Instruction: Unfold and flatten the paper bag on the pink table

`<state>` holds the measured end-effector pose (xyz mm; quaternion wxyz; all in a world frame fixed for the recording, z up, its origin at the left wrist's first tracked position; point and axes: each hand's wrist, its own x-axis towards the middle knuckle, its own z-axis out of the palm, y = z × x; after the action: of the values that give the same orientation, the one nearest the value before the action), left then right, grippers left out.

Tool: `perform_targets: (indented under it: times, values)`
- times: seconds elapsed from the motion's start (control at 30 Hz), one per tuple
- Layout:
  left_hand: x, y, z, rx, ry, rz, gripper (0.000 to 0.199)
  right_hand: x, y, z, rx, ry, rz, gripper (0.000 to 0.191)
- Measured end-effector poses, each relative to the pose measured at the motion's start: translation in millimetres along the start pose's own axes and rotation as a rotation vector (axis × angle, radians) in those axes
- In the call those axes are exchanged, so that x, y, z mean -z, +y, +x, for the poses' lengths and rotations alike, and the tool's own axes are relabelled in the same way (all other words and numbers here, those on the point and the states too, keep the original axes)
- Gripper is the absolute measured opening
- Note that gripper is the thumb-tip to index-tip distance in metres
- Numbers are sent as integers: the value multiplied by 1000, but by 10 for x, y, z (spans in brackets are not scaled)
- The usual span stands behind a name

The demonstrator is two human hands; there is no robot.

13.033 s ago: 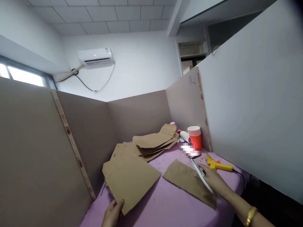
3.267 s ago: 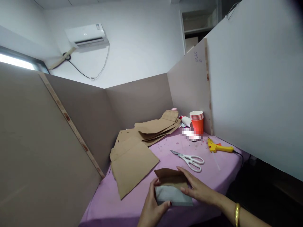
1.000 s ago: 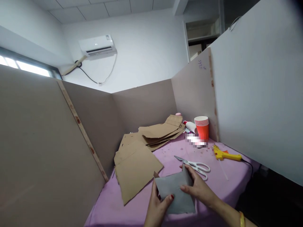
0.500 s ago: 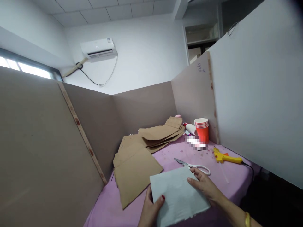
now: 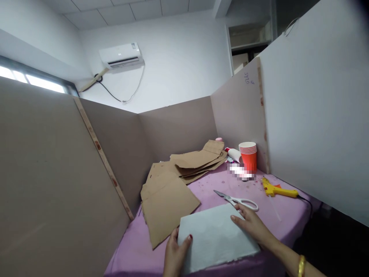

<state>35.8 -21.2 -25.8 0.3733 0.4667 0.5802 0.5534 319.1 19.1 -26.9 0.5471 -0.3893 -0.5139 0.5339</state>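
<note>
A pale, light-blue rectangular sheet or panel [image 5: 217,238] is held over the near edge of the table, its lower edge slightly ragged. My left hand [image 5: 176,250] grips its left side, thumb on top and fingers beneath. At its upper right corner my right hand [image 5: 249,223] pinches it, thumb on the face and fingers at the back edge. White-handled scissors [image 5: 230,199] lie partly open just behind the panel, close to my right fingertips. Brown cardboard pieces [image 5: 170,200] lie beyond my left hand.
On the purple tablecloth [image 5: 213,184], a yellow glue gun [image 5: 279,191] with a cord lies at the right. Stacked orange paper cups [image 5: 248,159] stand at the back right, beside a white roll [image 5: 234,154]. Grey partitions [image 5: 178,127] surround the table.
The panel has tilted a little flatter, and my left hand has moved slightly left with its edge. Both hands keep their hold. The whole view has shifted slightly.
</note>
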Motion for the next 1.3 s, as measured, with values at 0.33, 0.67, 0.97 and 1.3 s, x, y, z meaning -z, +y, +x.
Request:
perform_targets:
  times: [0.33, 0.67, 0.97, 1.3]
  values:
    - [79, -133, 111, -30, -9, -63, 66, -68, -16, 60, -63, -87, 87, 40]
    - [79, -14, 106, -109, -7, 114, 68, -66, -31, 39, -58, 23, 131, 43]
    - [-544, 211, -379, -364, -444, 805, 86, -130, 134, -127, -150, -72, 167, 28]
    - [-478, -83, -392, -192, -75, 392, 99, -107, 63, -179, -149, -192, 238, 39]
